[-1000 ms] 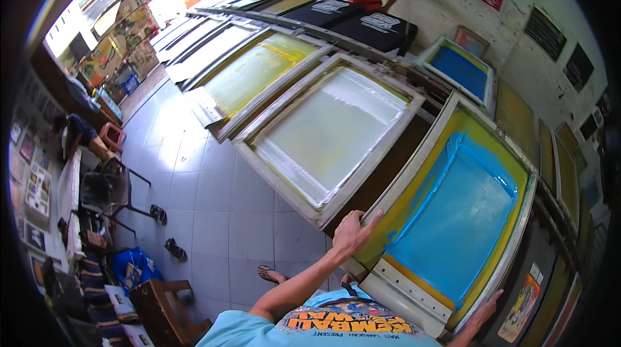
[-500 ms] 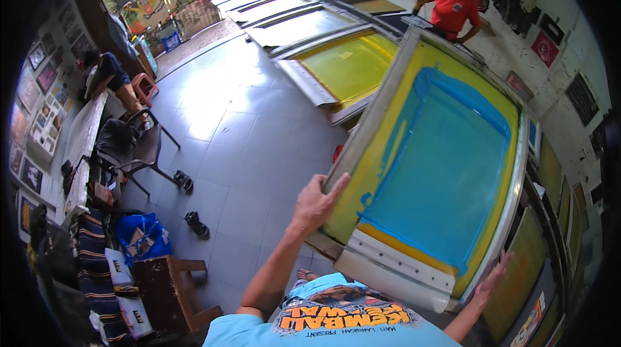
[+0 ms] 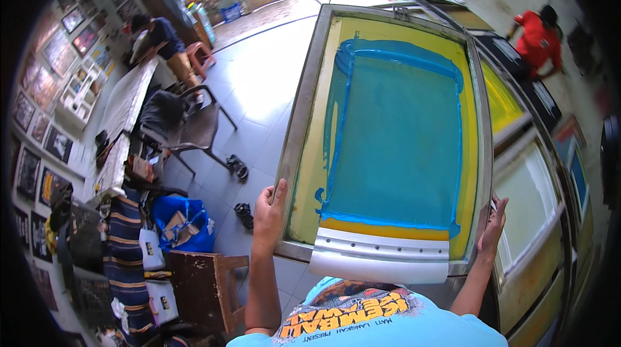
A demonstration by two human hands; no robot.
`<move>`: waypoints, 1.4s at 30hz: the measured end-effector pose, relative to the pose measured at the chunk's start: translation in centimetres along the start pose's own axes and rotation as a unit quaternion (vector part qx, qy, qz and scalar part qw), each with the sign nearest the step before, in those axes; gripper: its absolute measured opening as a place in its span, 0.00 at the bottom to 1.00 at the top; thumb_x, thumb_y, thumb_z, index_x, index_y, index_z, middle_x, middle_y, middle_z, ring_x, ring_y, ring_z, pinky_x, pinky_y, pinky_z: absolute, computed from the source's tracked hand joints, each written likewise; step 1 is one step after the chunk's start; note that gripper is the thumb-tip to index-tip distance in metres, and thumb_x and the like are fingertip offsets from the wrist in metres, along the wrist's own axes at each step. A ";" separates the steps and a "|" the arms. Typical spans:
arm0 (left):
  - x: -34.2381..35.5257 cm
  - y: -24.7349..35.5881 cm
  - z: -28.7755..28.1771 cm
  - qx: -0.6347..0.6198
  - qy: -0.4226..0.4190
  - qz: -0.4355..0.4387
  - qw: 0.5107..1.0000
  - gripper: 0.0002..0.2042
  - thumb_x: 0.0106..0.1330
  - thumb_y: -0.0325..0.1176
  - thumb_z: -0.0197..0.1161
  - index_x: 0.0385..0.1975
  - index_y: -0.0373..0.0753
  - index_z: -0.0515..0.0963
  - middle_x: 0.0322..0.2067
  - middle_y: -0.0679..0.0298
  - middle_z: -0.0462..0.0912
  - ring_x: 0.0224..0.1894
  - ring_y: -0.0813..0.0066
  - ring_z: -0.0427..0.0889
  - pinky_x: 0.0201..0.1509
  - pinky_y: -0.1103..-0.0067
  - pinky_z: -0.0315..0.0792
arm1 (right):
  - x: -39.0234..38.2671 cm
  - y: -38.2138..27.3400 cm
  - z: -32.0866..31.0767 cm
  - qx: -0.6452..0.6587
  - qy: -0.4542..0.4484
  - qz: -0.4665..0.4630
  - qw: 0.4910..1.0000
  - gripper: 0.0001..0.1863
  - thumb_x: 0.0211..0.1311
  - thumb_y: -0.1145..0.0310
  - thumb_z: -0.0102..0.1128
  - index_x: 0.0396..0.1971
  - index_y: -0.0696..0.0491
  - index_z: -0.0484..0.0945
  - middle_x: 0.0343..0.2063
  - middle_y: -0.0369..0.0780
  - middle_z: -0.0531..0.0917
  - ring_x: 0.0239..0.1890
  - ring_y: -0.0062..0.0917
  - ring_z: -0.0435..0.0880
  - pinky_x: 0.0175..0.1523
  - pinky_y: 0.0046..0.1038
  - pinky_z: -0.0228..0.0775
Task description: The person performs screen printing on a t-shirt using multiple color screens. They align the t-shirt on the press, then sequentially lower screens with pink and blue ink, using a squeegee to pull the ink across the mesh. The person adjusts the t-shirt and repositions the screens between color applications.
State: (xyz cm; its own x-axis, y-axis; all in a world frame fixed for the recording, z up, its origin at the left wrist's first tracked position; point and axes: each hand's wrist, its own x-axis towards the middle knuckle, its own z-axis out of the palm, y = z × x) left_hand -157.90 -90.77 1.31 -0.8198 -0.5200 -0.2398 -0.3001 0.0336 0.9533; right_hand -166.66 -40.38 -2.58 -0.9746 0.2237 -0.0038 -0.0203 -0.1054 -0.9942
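A large screen printing frame (image 3: 402, 146) is held up in front of me, its yellow mesh coated with blue ink over a wide rectangle. Along its near end runs a white strip (image 3: 381, 253) with a row of dark studs. My left hand (image 3: 269, 214) grips the left rail close to the near corner, thumb on top. Opposite it, my right hand (image 3: 493, 224) is closed around the right rail, its fingers partly hidden by the edge. The frame stands clear of the long row of other screens.
Several screens lie on a long bench, including a pale one (image 3: 527, 198) at the right. A person in red (image 3: 539, 43) is at its far side; another person (image 3: 162, 43) leans over the left counter. A chair (image 3: 187, 124), wooden stool (image 3: 204, 282), blue bag (image 3: 183, 223) and sandals (image 3: 237, 167) stand on the left.
The frame has swung left off the row of screens and now sits upright before me. My view has turned right to left with it, and my right hand has closed on the rail.
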 end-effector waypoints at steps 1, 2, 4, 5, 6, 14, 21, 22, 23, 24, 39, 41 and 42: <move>1.8 0.3 -1.6 -0.007 0.023 0.000 1.000 0.31 0.70 0.61 0.61 0.45 0.30 0.77 0.31 0.67 0.78 0.33 0.83 0.72 0.38 0.83 0.69 | 2.2 0.5 3.2 0.014 -0.017 -0.002 1.000 0.43 0.76 0.36 0.40 0.65 0.66 0.67 0.54 0.48 0.80 0.57 0.29 0.79 0.65 0.29 0.66; 3.6 0.4 -3.3 -0.014 0.046 0.001 0.999 0.32 0.70 0.61 0.60 0.46 0.30 0.77 0.32 0.66 0.79 0.34 0.83 0.73 0.38 0.83 0.69 | 4.4 1.1 6.8 0.036 -0.032 -0.004 0.999 0.43 0.75 0.36 0.41 0.64 0.66 0.68 0.54 0.48 0.80 0.57 0.29 0.79 0.65 0.29 0.66; 7.0 1.5 -6.8 -0.017 0.079 -0.003 0.997 0.33 0.70 0.62 0.59 0.49 0.28 0.76 0.37 0.62 0.81 0.38 0.80 0.76 0.44 0.82 0.72 | 7.8 1.4 14.6 0.047 -0.069 0.006 0.996 0.43 0.76 0.36 0.41 0.65 0.65 0.68 0.55 0.48 0.80 0.57 0.29 0.79 0.65 0.28 0.66; 8.6 1.6 -8.2 -0.023 0.110 0.003 0.994 0.34 0.70 0.62 0.59 0.49 0.28 0.76 0.37 0.61 0.80 0.39 0.79 0.76 0.44 0.81 0.72 | 9.8 1.7 18.0 0.052 -0.088 0.009 0.995 0.43 0.76 0.36 0.41 0.65 0.65 0.68 0.55 0.48 0.80 0.57 0.29 0.79 0.65 0.28 0.66; 9.5 1.6 -9.8 -0.024 0.141 0.007 0.990 0.34 0.70 0.62 0.59 0.49 0.27 0.76 0.38 0.61 0.80 0.40 0.79 0.76 0.45 0.81 0.72 | 11.6 3.0 20.9 0.033 -0.103 0.018 0.994 0.43 0.75 0.36 0.41 0.65 0.65 0.68 0.56 0.48 0.79 0.59 0.31 0.77 0.67 0.30 0.64; 19.3 1.6 -22.3 -0.007 0.284 -0.006 0.959 0.37 0.71 0.64 0.55 0.52 0.26 0.75 0.46 0.61 0.78 0.50 0.72 0.73 0.60 0.76 0.64 | 22.2 7.1 45.2 -0.027 -0.200 0.016 0.979 0.41 0.71 0.34 0.49 0.59 0.61 0.73 0.49 0.44 0.80 0.53 0.26 0.76 0.60 0.28 0.65; 34.1 3.6 -32.0 -0.051 0.300 -0.024 0.952 0.41 0.72 0.64 0.52 0.61 0.24 0.72 0.60 0.52 0.76 0.64 0.66 0.70 0.71 0.73 0.56 | 27.0 7.9 67.6 -0.059 -0.206 0.001 0.977 0.37 0.66 0.33 0.57 0.48 0.58 0.73 0.23 0.30 0.72 0.30 0.12 0.66 0.34 0.18 0.59; 36.7 4.4 -32.9 -0.040 0.302 -0.022 0.952 0.40 0.72 0.64 0.52 0.60 0.24 0.72 0.60 0.52 0.76 0.63 0.66 0.70 0.70 0.73 0.56 | 28.3 7.8 70.2 -0.062 -0.200 -0.004 0.978 0.38 0.66 0.32 0.56 0.49 0.58 0.73 0.23 0.31 0.73 0.30 0.12 0.66 0.35 0.19 0.59; 39.7 5.2 -33.8 -0.030 0.304 -0.021 0.952 0.40 0.72 0.64 0.52 0.60 0.24 0.72 0.60 0.52 0.76 0.63 0.65 0.70 0.70 0.73 0.56 | 29.4 7.7 72.5 -0.065 -0.195 -0.009 0.979 0.40 0.66 0.32 0.56 0.51 0.59 0.73 0.23 0.32 0.74 0.29 0.12 0.66 0.35 0.19 0.59; 42.8 6.3 -34.4 -0.012 0.317 -0.016 0.948 0.39 0.72 0.64 0.53 0.58 0.25 0.73 0.57 0.53 0.78 0.60 0.65 0.73 0.68 0.73 0.59 | 30.5 7.7 74.8 -0.069 -0.191 -0.012 0.979 0.41 0.65 0.31 0.56 0.53 0.60 0.73 0.23 0.32 0.76 0.28 0.12 0.66 0.35 0.19 0.59; 88.6 17.7 -34.9 -0.047 0.113 0.031 0.992 0.34 0.74 0.61 0.52 0.57 0.30 0.75 0.51 0.58 0.83 0.51 0.67 0.81 0.60 0.73 0.71 | 54.7 10.0 95.9 -0.056 -0.026 -0.012 0.998 0.41 0.66 0.31 0.54 0.50 0.60 0.74 0.18 0.29 0.71 0.22 0.10 0.62 0.29 0.20 0.54; 93.0 19.0 -34.1 -0.054 0.090 0.010 0.994 0.34 0.75 0.61 0.52 0.58 0.30 0.75 0.53 0.57 0.82 0.53 0.66 0.81 0.61 0.72 0.71 | 57.8 9.6 97.8 -0.071 -0.018 -0.001 0.997 0.41 0.67 0.31 0.55 0.50 0.61 0.74 0.17 0.28 0.69 0.21 0.09 0.61 0.28 0.19 0.52; 95.4 19.6 -33.5 -0.070 0.087 0.013 0.994 0.34 0.75 0.61 0.51 0.58 0.30 0.75 0.52 0.57 0.83 0.53 0.65 0.81 0.61 0.71 0.71 | 60.2 9.4 99.3 -0.077 -0.018 -0.006 0.997 0.41 0.67 0.32 0.55 0.50 0.62 0.74 0.17 0.28 0.69 0.21 0.09 0.61 0.27 0.19 0.52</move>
State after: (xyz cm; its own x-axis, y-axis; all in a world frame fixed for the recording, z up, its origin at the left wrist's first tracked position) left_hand -225.64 -168.32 3.29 -0.7267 -0.6600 -0.1906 -0.1992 -0.0631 0.9779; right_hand -247.66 -124.07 -1.46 -0.9818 0.1897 0.0098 -0.0006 0.0484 -0.9988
